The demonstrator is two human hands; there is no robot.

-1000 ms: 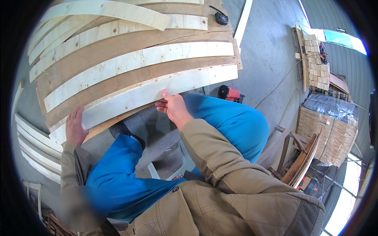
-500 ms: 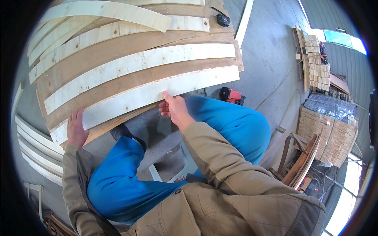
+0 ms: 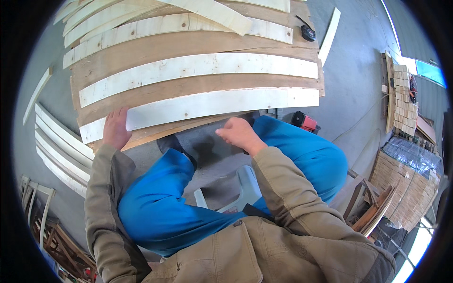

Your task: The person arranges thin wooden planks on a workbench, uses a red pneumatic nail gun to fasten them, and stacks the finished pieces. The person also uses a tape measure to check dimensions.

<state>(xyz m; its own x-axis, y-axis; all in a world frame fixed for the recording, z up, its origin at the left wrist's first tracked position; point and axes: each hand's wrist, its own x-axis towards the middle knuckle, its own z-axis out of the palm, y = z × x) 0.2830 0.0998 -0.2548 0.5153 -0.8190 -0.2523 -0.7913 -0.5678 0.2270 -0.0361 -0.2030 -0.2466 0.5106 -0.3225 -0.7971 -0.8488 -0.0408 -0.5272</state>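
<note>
Below me spread the sleeves and front of my khaki-brown jacket [image 3: 292,188], then my bright blue trousers [image 3: 306,151], knees apart, with a pale grey-green plastic stool [image 3: 247,184] showing between them. My right hand [image 3: 240,135] hangs over the gap between my legs, its fingers curled in narrow and the thumb close to the forefinger, near the bench edge. My left hand [image 3: 117,128] lies across the left part of a long, pale, gently curved wooden board [image 3: 207,104], fingers together on its upper face; I cannot tell whether the thumb clamps it. That board lies along the near side of a brown plywood bench top [image 3: 188,88]. To the right, on the grey floor beside my knee, sits a red and black power tool [image 3: 306,121]. Beyond my board, a second pale curved wooden board [image 3: 198,67] lies apart from it, with more overlapping pale wooden strips [image 3: 207,12] behind. A small black tape measure [image 3: 308,33] rests near the bench's far right corner. Well off to the right stands a plastic-wrapped stack of light wood pieces [image 3: 401,184].
</note>
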